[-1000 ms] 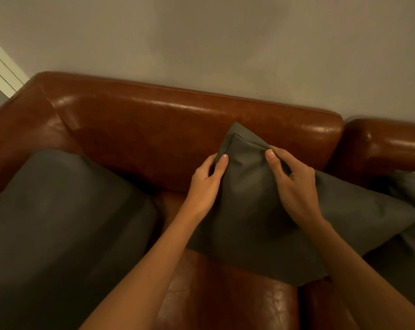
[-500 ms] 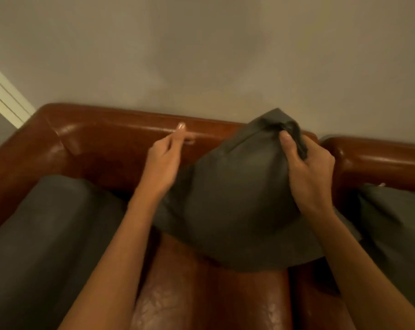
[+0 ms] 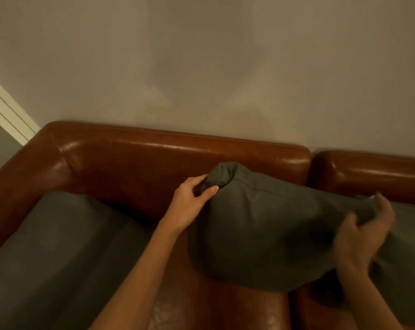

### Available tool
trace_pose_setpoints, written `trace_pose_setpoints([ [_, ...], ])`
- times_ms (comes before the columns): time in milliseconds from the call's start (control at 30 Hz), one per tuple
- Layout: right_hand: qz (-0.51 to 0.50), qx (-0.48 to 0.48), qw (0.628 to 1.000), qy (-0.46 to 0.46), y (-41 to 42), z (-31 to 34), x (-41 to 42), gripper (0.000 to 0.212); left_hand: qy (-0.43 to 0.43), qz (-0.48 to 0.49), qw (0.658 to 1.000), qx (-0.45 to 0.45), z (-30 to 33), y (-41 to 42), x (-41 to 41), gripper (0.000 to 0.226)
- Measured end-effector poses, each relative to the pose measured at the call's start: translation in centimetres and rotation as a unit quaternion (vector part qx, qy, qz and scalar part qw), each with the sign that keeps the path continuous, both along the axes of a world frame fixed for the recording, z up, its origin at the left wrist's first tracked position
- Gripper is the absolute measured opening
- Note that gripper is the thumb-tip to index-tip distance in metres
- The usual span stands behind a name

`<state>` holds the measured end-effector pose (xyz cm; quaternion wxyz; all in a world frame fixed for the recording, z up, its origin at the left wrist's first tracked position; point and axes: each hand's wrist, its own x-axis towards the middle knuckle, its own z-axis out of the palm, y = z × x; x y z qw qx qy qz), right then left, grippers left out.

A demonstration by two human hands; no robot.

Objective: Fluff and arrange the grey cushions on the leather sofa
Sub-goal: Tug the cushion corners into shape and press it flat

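The middle cushion (image 3: 268, 229), grey, sits at centre frame on the brown leather sofa (image 3: 178, 148), its upper edge against the backrest and its lower edge overhanging the seat at 6 o'clock. The left hand (image 3: 190, 203) is at the cushion's 10 o'clock corner; its fingers (image 3: 212, 189) are closed on the bunched fabric of that corner, thumb on the near face. The right hand (image 3: 361, 236) is at the cushion's 3 o'clock end; it is motion-blurred, the fingers curled over the cushion's edge, and whether they actually grip it cannot be told. A second grey cushion (image 3: 54, 248) lies at 8 o'clock against the sofa's arm, apart from the held one, with bare leather between them. A third grey cushion (image 3: 406, 258) sits at 3 o'clock, partly hidden behind the right hand and touching or overlapped by the middle cushion. A plain wall (image 3: 201, 67) fills the frame from 10 to 2 o'clock, with a pale trim strip (image 3: 6, 108) at 9 o'clock.
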<state>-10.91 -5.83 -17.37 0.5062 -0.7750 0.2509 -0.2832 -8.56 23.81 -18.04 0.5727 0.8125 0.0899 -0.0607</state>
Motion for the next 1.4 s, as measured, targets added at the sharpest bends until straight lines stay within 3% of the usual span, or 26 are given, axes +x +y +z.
trace_pose_setpoints([
  [100, 0.164, -0.165, 0.970, -0.061, 3.2, 2.2, 1.7, 0.041, -0.051, 0.020, 0.998, 0.019, -0.1, -1.0, -0.3, 0.048],
  [200, 0.372, -0.184, 0.909, -0.046, 7.1, 3.9, 3.8, 0.022, -0.105, 0.033, 0.993, 0.032, -0.2, -1.7, -0.5, 0.039],
  [300, 0.506, -0.228, 0.831, 0.041, 9.4, 4.1, 5.2, 0.033, -0.151, 0.063, 0.986, 0.025, 0.4, -2.4, -0.5, 0.024],
  [333, 0.516, -0.236, 0.820, 0.069, 9.7, 3.9, 5.4, 0.039, -0.152, 0.080, 0.985, 0.014, 0.4, -2.7, -0.6, 0.027],
  [433, 0.464, -0.198, 0.862, 0.045, 9.2, 3.0, 5.1, 0.030, -0.098, 0.167, 0.980, -0.039, -0.2, -3.7, -1.0, 0.040],
  [533, 0.432, -0.180, 0.883, 0.041, 9.2, 2.5, 4.4, 0.015, -0.034, 0.200, 0.974, -0.097, -0.5, -4.0, -1.2, 0.039],
  [600, 0.416, -0.182, 0.890, 0.030, 9.5, 2.4, 4.3, 0.013, -0.054, 0.154, 0.977, -0.138, 0.0, -3.6, -1.0, 0.036],
  [633, 0.410, -0.180, 0.894, 0.026, 9.5, 2.5, 4.1, 0.013, -0.072, 0.108, 0.979, -0.154, 0.5, -3.1, -0.8, 0.045],
  [733, 0.406, -0.190, 0.894, 0.003, 9.5, 2.8, 3.9, 0.015, -0.110, -0.007, 0.984, -0.137, 2.0, -1.6, -0.1, 0.057],
  [833, 0.386, -0.223, 0.894, -0.044, 9.7, 3.4, 3.6, 0.015, -0.177, 0.016, 0.981, -0.076, 3.4, -0.9, 0.6, 0.039],
  [900, 0.367, -0.197, 0.906, -0.080, 9.7, 4.3, 3.6, 0.015, -0.207, 0.045, 0.974, -0.075, 4.7, -1.1, 0.7, 0.037],
  [1033, 0.319, -0.107, 0.932, -0.136, 7.8, 6.2, 4.0, 0.012, -0.121, 0.089, 0.976, -0.156, 4.5, -0.3, -0.2, 0.062],
  [1067, 0.299, -0.090, 0.938, -0.149, 6.8, 6.5, 4.1, 0.011, -0.081, 0.113, 0.984, -0.107, 3.2, 0.5, -0.8, 0.071],
  [1133, 0.252, -0.045, 0.953, -0.164, 3.9, 6.3, 3.9, 0.013, 0.001, 0.173, 0.979, 0.106, -0.2, 3.0, -2.3, 0.070],
  [1167, 0.222, -0.019, 0.961, -0.161, 2.3, 5.9, 3.7, 0.015, 0.043, 0.205, 0.963, 0.170, -1.8, 4.2, -3.1, 0.067],
  [1200, 0.193, 0.016, 0.969, -0.154, 0.8, 5.2, 3.4, 0.016, 0.089, 0.227, 0.955, 0.169, -3.3, 5.2, -3.8, 0.067],
  [1267, 0.140, 0.091, 0.978, -0.128, -2.2, 3.1, 2.6, 0.006, 0.140, 0.221, 0.964, 0.051, -5.2, 5.9, -4.6, 0.075],
  [1333, 0.105, 0.144, 0.980, -0.084, -4.8, 1.0, 1.5, 0.032, 0.155, 0.160, 0.973, -0.055, -5.7, 4.7, -4.5, 0.066],
  [1400, 0.089, 0.174, 0.980, -0.046, -6.4, -0.1, 0.4, 0.034, 0.166, 0.104, 0.975, -0.105, -5.2, 2.4, -3.4, 0.056],
])
